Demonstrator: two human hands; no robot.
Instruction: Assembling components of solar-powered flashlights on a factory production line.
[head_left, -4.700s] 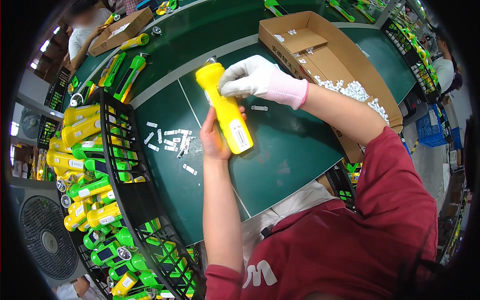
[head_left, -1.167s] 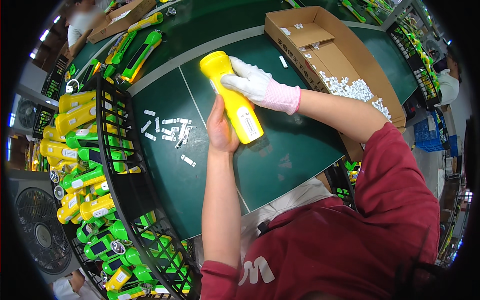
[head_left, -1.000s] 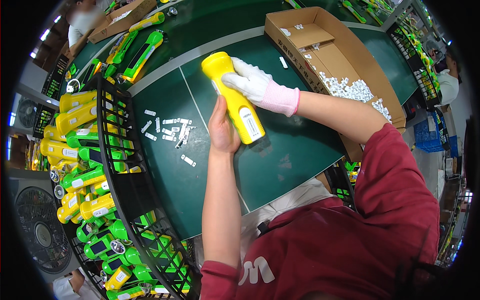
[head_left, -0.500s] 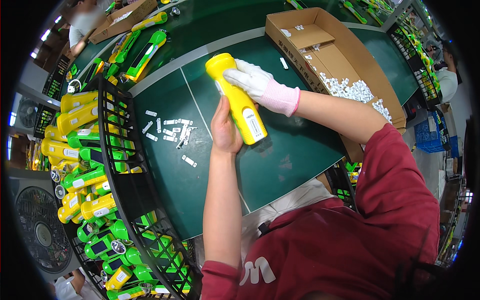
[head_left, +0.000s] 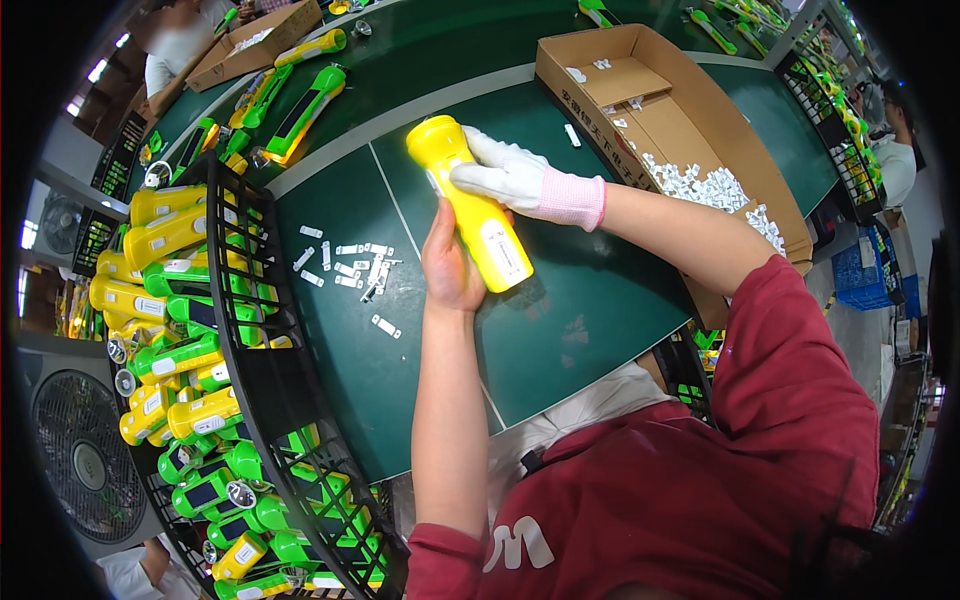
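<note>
A yellow flashlight (head_left: 482, 228) is held at a slant above the green table, its wide head pointing away from me and its white label facing up. My bare left hand (head_left: 452, 266) is wrapped round the body from below and the left, thumb along its side. From the right, my right hand (head_left: 512, 178), in a white glove with a pink cuff, grips the body just under the head. Its thumb and fingers lie across the yellow casing. To the left of the flashlight, several small white plastic pieces (head_left: 375, 272) are scattered on the table.
A black basket (head_left: 228, 290) full of yellow and green flashlights (head_left: 165, 240) stands at the left. An open cardboard box (head_left: 735, 120) with many white pieces (head_left: 700, 185) sits at the right. Beyond the table, more flashlights (head_left: 305, 115) lie on a green surface. A fan (head_left: 90, 450) stands far left.
The flashlight has turned slightly in my hands, and the green strip along its side no longer shows. Both hands keep their hold, and the whole view has shifted a little.
</note>
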